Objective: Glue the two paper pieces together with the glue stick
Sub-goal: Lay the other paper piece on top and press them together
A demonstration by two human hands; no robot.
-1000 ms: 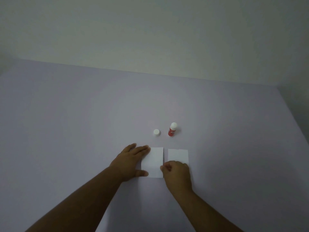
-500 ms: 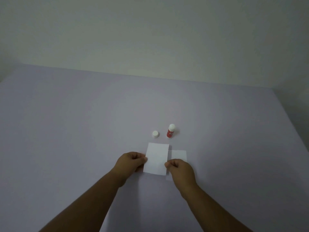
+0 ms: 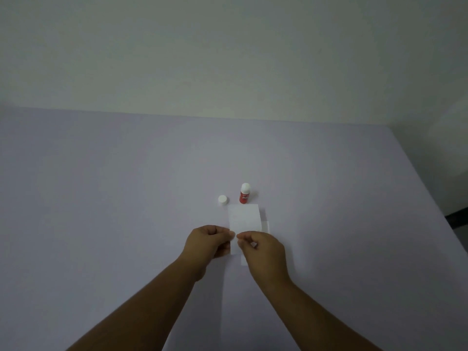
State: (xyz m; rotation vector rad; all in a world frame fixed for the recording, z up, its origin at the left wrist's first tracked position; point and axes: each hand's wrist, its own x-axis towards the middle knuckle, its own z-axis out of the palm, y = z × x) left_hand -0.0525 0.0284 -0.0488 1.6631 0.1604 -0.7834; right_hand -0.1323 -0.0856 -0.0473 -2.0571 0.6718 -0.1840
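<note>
A white paper piece [image 3: 244, 217] is held up off the table, pinched along its near edge by my left hand [image 3: 207, 243] and my right hand [image 3: 263, 252]. The second white paper piece [image 3: 266, 226] lies flat on the table, mostly hidden beneath the raised piece and my right hand; only slivers show. Just beyond the papers stands the red glue stick [image 3: 244, 194], upright and uncapped, with its white tip exposed. Its white cap [image 3: 222, 200] sits on the table to its left.
The pale lilac table [image 3: 101, 198] stretches wide to the left and far side. Its right edge [image 3: 430, 188] runs diagonally, with dark floor beyond. A plain light wall rises behind the table.
The left paper piece has been lifted from the table and raised, shifting right over the other piece. Both hands now pinch its near edge close together.
</note>
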